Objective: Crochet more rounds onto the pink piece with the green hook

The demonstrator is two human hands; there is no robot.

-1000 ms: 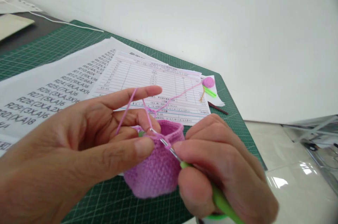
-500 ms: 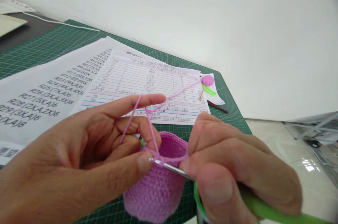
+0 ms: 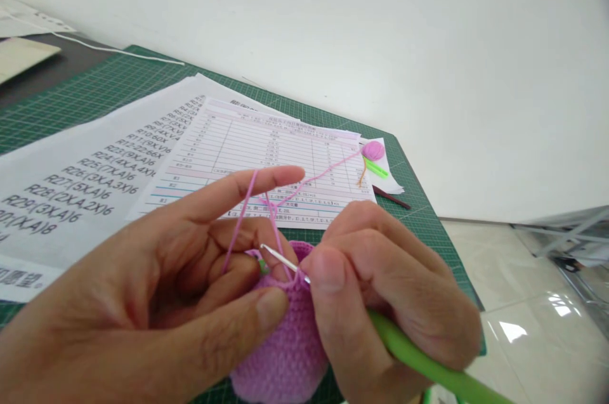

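My left hand (image 3: 190,283) pinches the rim of a pink crocheted pouch-like piece (image 3: 285,347) between thumb and fingers. Pink yarn (image 3: 240,220) loops over its outstretched index finger and runs down to the rim. My right hand (image 3: 380,290) is closed around a crochet hook (image 3: 413,353) with a green handle and a silver shaft. The hook's tip pokes up past the rim, close to the yarn strand. A bit of green (image 3: 263,266) shows at the rim by the left fingers. The right fingers hide part of the piece.
Printed pattern sheets (image 3: 228,144) lie on a green cutting mat (image 3: 413,182). Behind them sit a pink yarn ball (image 3: 373,150), a bright green clip-like item (image 3: 375,167) and a dark stick (image 3: 392,197). A white wall (image 3: 380,42) rises behind; tiled floor (image 3: 533,315) shows at right.
My right hand has moved left and turned the hook, so its tip now points up beyond the rim instead of lying across it. My left hand keeps its grip, index finger still raised.
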